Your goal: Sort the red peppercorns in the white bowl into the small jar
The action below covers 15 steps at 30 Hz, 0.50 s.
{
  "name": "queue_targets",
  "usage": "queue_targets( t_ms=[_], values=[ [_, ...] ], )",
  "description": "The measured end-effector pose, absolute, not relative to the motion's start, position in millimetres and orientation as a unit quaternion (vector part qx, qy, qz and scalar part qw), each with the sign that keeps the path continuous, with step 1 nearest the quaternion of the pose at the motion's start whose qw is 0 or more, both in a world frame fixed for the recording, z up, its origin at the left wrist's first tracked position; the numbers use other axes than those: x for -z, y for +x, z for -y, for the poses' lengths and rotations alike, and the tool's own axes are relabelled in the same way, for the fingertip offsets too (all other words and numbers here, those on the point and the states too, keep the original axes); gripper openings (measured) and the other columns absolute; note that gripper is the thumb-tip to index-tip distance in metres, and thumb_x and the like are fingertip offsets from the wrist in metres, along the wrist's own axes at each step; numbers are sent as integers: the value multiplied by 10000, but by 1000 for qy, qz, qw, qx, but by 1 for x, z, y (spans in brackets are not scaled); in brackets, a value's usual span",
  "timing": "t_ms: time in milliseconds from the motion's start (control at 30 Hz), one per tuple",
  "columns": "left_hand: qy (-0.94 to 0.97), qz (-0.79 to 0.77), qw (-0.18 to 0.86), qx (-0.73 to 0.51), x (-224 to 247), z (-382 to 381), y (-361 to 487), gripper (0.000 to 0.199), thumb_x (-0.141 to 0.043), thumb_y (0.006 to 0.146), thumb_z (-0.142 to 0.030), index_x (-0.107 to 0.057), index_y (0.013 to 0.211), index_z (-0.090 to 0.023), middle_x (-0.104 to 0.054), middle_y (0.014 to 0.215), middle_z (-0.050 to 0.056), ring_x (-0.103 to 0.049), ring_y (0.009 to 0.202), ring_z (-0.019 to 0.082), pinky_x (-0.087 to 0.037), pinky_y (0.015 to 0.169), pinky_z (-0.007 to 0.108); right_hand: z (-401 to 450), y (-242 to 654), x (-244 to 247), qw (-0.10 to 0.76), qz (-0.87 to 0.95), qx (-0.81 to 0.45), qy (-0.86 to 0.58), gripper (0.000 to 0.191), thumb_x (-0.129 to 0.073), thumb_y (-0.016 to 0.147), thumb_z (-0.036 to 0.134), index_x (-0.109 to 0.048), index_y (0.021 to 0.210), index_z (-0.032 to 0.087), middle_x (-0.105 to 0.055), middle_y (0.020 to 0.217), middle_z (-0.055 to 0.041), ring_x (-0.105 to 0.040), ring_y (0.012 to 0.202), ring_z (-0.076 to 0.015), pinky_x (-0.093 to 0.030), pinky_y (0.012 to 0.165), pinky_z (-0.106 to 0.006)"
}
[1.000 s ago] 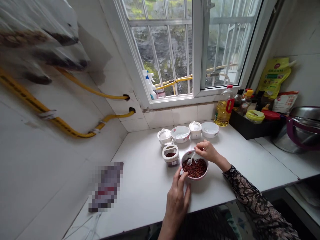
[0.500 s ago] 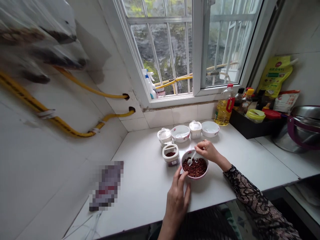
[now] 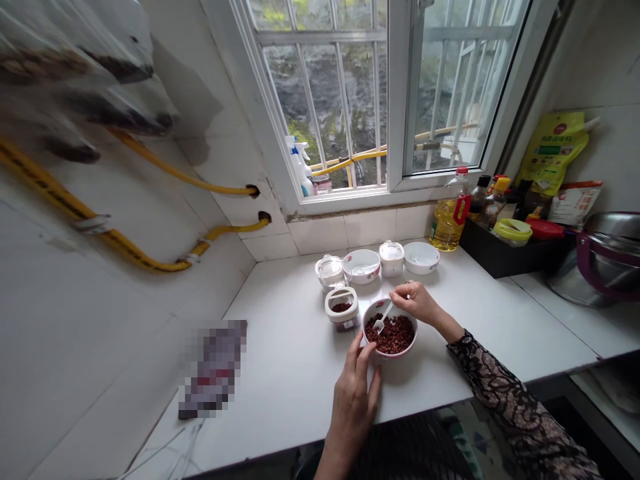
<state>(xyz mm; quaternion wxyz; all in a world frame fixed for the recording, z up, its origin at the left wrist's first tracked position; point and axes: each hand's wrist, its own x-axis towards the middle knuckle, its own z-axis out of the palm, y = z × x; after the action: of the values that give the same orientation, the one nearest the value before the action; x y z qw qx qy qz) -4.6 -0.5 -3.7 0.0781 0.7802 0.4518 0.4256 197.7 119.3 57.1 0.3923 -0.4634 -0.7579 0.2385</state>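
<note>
on the tabletop (image 3: 290, 380), right fingers (image 3: 400, 292) pinch a spoon (image 3: 380, 324) in a bowl (image 3: 390, 355) of red peppercorns (image 3: 393, 335); spread left fingers (image 3: 361, 353) touch its rim.

Right sleeve (image 3: 515, 407): black lace, pale floral figures, ending short of the wrist.
Ring (image 3: 408, 285): small, metallic, worn on right hand (image 3: 417, 303).

The left hand (image 3: 353, 407) can travel leftward along the white surface (image 3: 295, 380) as far as the pixelated packet (image 3: 213, 369). Forward, the bowl of red peppercorns (image 3: 389, 355) and the white spoon (image 3: 381, 319) under the right hand (image 3: 415, 303) block the way, with a small jar (image 3: 342, 309) just beside them. Behind, two lidded pots (image 3: 330, 272) and two small bowls (image 3: 421, 257) bar the reach to the tiled wall (image 3: 320, 239). Rightward, a hand can pass along the surface until the oil bottle (image 3: 447, 223) and black tray (image 3: 505, 257) stop it.
</note>
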Motion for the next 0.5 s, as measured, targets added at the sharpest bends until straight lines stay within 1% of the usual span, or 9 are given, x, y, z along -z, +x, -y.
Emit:
queue_targets(
  t_ms=[133,267,400,500],
  values=[
    [779,-453,76,-427,3,0,-4,386,-434,940,-119,-438,1313,-220,-452,1422,161,-541,1275,245,-539,946,346,-118,197,-60,400,729,-288,-475,431,-478,803,434,-356,467,192,-299,479,42,-269,488,-79,-202,481,-244],
    [781,-453,81,-422,3,1,-5,384,-431,941,-121,-436,1313,-217,-449,1423,163,-544,1271,246,-536,952,351,-118,199,-62,423,676,-348,-492,426,-537,762,471,-443,458,187,-320,449,49,-261,462,-73,-188,463,-248],
    [781,-452,84,-422,3,1,-5,380,-429,939,-117,-438,1307,-212,-448,1421,169,-557,1255,245,-544,937,349,-123,202,-60,443,627,-398,-503,473,-596,690,560,-449,439,187,-342,433,49,-259,451,-66,-186,456,-243],
    [783,-449,84,-422,4,0,-5,389,-429,937,-115,-431,1314,-212,-444,1426,172,-550,1265,251,-545,939,360,-128,201,-59,452,614,-402,-507,513,-563,694,624,-428,440,200,-365,425,40,-275,432,-71,-204,443,-244]
  ],
)
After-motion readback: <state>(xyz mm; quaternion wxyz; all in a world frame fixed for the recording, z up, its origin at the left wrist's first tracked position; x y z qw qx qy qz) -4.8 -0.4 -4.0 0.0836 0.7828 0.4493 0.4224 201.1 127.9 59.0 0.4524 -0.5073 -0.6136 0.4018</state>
